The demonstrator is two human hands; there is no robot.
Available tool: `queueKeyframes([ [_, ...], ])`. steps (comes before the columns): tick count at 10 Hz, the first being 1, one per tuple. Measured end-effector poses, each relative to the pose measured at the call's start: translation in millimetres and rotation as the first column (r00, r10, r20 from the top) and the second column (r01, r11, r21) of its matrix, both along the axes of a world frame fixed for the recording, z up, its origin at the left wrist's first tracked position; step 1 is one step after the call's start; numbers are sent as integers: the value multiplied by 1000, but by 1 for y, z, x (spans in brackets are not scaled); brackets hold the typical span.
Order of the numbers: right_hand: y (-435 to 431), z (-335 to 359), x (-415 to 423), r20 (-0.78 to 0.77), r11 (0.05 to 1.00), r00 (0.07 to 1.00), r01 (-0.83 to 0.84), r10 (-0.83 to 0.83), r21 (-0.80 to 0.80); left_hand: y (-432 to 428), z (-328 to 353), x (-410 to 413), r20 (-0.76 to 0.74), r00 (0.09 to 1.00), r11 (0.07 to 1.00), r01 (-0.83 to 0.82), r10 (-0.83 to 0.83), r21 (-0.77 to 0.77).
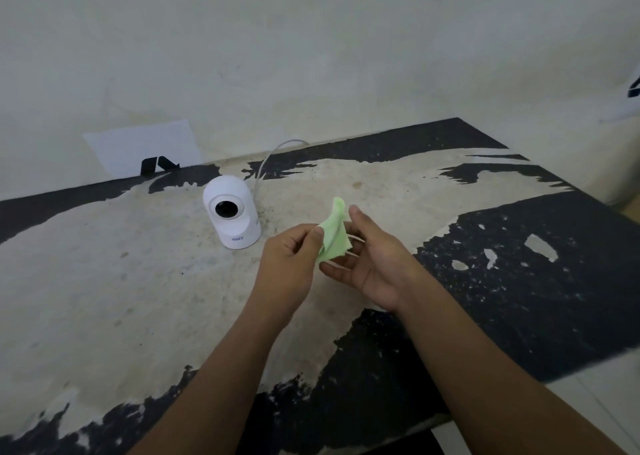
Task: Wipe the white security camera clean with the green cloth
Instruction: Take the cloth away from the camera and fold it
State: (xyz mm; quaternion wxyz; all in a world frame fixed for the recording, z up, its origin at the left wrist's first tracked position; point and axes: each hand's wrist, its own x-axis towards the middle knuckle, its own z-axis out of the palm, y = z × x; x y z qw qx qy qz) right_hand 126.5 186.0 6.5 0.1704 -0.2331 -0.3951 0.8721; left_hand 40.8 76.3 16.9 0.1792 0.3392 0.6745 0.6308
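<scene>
The green cloth (334, 235) hangs above the surface (138, 281), pinched by the left hand (287, 257) and lying against the straight fingers of the right hand (377, 264). The white security camera (233, 212) stands just left, untouched.

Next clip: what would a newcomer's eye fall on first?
The green cloth, mid-frame above the table: the left hand pinches it, and the right hand lies open against it. Just left, the white camera stands untouched on the peeling table.

Camera (232, 212) was smooth glossy white plastic, cloth (334, 233) soft matt green fabric, table (104, 281) rough, black coating flaked.
</scene>
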Motion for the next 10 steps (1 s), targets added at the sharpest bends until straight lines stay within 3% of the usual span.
queueKeyframes([
  [1, 4, -5, -2, -14, 999, 999, 31, -31, -28, 4, -3, -3, 43, 999, 1000, -11, 11, 13],
  [2, 10, -9, -4, 10, 993, 994, 111, -111, -44, 7, -2, -7, 259, 962, 993, -106, 87, 60],
  [3, 28, -11, -5, 90, 970, 973, 198, -211, 138, 7, -6, -13, 538, 833, 962, -240, 133, 134],
  [4, 45, -6, -7, 106, 927, 965, 196, -241, 319, 2, -9, -8, 597, 796, 959, -237, 100, 157],
  [5, 70, 5, -13, 89, 877, 968, 172, -235, 448, -11, -16, 14, 572, 819, 983, -139, 46, 121],
  [6, 82, 10, -23, 102, 862, 980, 101, -174, 497, -25, -19, 24, 406, 913, 999, 23, -33, 29],
  [7, 90, 7, -44, 273, 752, 956, -103, -105, 651, -45, -16, 22, 136, 946, 906, 321, -293, -276],
  [8, 90, 4, -57, 399, 563, 909, -268, -121, 782, -55, -9, 10, 104, 944, 869, 328, -312, -371],
  [9, 82, -2, -74, 434, 270, 892, -390, -124, 880, -64, -3, -12, 63, 977, 896, 214, -206, -389],
  [10, 78, -6, -81, 416, 155, 890, -392, -187, 907, -66, -2, -22, 36, 988, 918, 156, -153, -366],
])
